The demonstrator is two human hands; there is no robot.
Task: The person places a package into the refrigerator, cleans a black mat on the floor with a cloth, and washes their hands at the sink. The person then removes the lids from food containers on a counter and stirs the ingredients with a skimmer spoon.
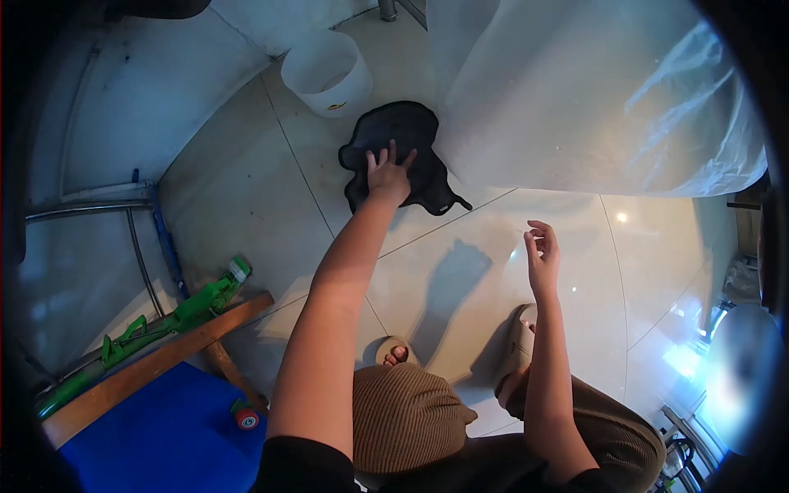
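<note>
A flat, dark, soft-looking piece [394, 123] with a wavy rim lies on the tiled floor; its exact kind I cannot make out. A thin tab and a small pale label show at its right corner. My left hand [389, 179] reaches down onto it, fingers spread and palm downward, holding nothing. Off to the right, my right hand [542, 255] hangs in the air above the floor. Its fingers are loosely bent, the thumb a little apart, and nothing shows in it.
A white bucket [329, 74] stands just behind the dark piece. Large translucent plastic sheeting [575, 107] bulges at upper right. At left are a green metal frame [197, 304], a wooden bar [164, 370] and a blue surface [164, 435]. My sandalled feet are below.
</note>
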